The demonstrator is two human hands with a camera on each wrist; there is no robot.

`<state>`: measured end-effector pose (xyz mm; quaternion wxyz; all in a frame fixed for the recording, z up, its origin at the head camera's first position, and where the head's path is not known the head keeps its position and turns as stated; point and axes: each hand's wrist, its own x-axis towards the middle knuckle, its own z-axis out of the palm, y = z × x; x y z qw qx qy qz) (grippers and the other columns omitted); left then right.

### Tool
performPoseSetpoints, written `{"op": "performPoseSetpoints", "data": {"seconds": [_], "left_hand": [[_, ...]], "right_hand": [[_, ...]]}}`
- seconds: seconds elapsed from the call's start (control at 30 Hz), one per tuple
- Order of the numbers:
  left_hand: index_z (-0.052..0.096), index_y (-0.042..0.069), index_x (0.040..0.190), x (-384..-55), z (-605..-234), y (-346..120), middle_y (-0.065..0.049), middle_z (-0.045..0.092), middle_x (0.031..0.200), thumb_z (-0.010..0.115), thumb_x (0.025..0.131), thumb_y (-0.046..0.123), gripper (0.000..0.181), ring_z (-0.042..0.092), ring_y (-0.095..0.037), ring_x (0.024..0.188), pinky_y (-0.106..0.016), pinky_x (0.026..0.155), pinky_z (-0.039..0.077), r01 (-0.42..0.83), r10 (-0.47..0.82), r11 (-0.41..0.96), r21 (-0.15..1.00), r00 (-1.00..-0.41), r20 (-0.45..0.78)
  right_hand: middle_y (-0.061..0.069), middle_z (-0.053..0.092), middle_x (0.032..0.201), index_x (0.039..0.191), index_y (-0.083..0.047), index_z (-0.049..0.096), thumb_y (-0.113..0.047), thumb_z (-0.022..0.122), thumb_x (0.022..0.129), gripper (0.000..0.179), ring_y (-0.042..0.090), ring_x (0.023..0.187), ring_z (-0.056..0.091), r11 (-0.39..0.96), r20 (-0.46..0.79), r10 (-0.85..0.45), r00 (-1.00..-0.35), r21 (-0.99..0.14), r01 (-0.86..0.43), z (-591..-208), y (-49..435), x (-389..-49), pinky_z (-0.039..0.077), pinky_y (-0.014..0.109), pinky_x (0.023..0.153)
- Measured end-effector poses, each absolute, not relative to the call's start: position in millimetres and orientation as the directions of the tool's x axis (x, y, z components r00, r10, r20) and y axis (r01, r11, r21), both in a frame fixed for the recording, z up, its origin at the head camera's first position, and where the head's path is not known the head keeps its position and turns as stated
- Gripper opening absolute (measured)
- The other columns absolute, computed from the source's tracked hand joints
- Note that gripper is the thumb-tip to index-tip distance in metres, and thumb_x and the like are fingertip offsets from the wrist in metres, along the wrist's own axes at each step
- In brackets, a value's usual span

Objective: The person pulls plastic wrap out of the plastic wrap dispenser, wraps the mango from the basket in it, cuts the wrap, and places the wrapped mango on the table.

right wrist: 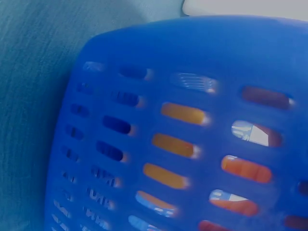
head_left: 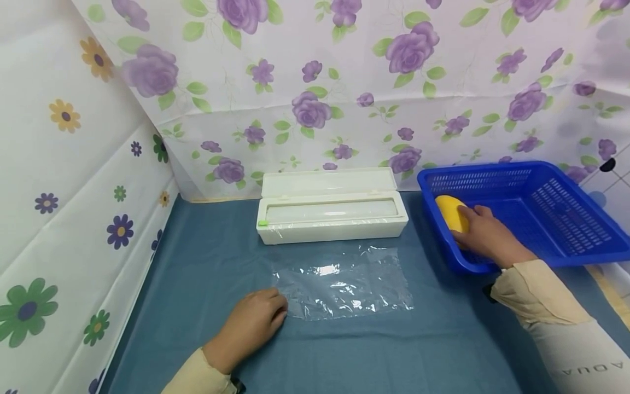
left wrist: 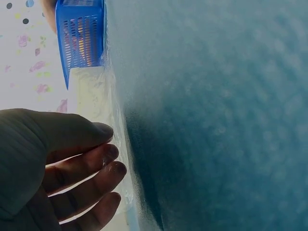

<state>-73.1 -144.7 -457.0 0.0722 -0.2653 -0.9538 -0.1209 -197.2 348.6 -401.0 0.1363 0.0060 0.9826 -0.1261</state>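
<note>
My right hand [head_left: 487,232] reaches over the near left side of a blue plastic basket [head_left: 571,261] and grips a smooth, oblong yellow fruit [head_left: 450,212] at its left wall. In the right wrist view, orange-yellow and fingers [right wrist: 246,169] show through the slots of the basket. My left hand [head_left: 256,323] rests on the table at the left edge of a sheet of clear plastic wrap [head_left: 344,287]. Its fingers [left wrist: 89,192] are loosely bent and spread in the left wrist view, with fingertips right at the wrap.
Behind the wrap stands a long white wrap dispenser box [head_left: 332,232], lid raised, with a roll inside and a green slider [head_left: 263,223] at its left front. A blue-grey cloth [head_left: 206,251] covers the table. Flowered sheets [head_left: 310,109] hang at the back and left.
</note>
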Motion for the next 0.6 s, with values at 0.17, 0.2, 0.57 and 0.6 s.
{"op": "performPoseSetpoints", "data": {"seconds": [0.17, 0.2, 0.57, 0.6], "left_hand": [[0.066, 0.021, 0.075, -72.8, -455.1, -144.0, 0.013, 0.053, 0.072, 0.08, 0.085, 0.018, 0.018, 0.055, -0.006, 0.069, -0.034, 0.071, 0.052, 0.517, 0.484, 0.833, 0.197, -0.853, 0.195], [0.066, 0.021, 0.075, -72.6, -454.7, -143.9, 0.013, 0.053, 0.072, 0.08, 0.085, 0.018, 0.018, 0.055, -0.006, 0.069, -0.034, 0.071, 0.052, 0.517, 0.483, 0.833, 0.196, -0.853, 0.195], [0.066, 0.021, 0.075, -71.3, -452.3, -143.5, 0.013, 0.053, 0.072, 0.08, 0.084, 0.018, 0.017, 0.053, -0.006, 0.069, -0.033, 0.07, 0.05, 0.516, 0.483, 0.833, 0.202, -0.855, 0.19], [0.066, 0.021, 0.075, -71.5, -452.3, -143.5, 0.013, 0.053, 0.073, 0.08, 0.084, 0.018, 0.017, 0.053, -0.006, 0.069, -0.033, 0.07, 0.05, 0.516, 0.483, 0.833, 0.202, -0.855, 0.189]], "right_hand": [[0.047, 0.025, 0.146, 0.152, 0.013, 0.023, -0.046, 0.057, 0.097, 0.087, 0.059, 0.116, 0.046, 0.965, -0.233, -0.021, -0.972, -0.258, 0.041, -401.7, 349.5, -196.8, 0.042, 0.07, 0.099], [0.047, 0.028, 0.144, 0.151, 0.014, 0.024, -0.044, 0.058, 0.097, 0.087, 0.057, 0.114, 0.047, 0.965, -0.226, -0.023, -0.974, -0.261, 0.038, -402.1, 349.8, -197.0, 0.042, 0.07, 0.098], [0.044, 0.024, 0.148, 0.157, 0.009, 0.013, -0.05, 0.054, 0.097, 0.094, 0.06, 0.123, 0.043, 0.962, -0.258, -0.03, -0.966, -0.27, 0.043, -401.4, 349.1, -196.2, 0.037, 0.072, 0.105], [0.044, 0.024, 0.148, 0.157, 0.01, 0.014, -0.05, 0.054, 0.097, 0.093, 0.059, 0.123, 0.044, 0.963, -0.259, -0.031, -0.965, -0.268, 0.041, -401.5, 349.5, -196.0, 0.037, 0.072, 0.105]]}}
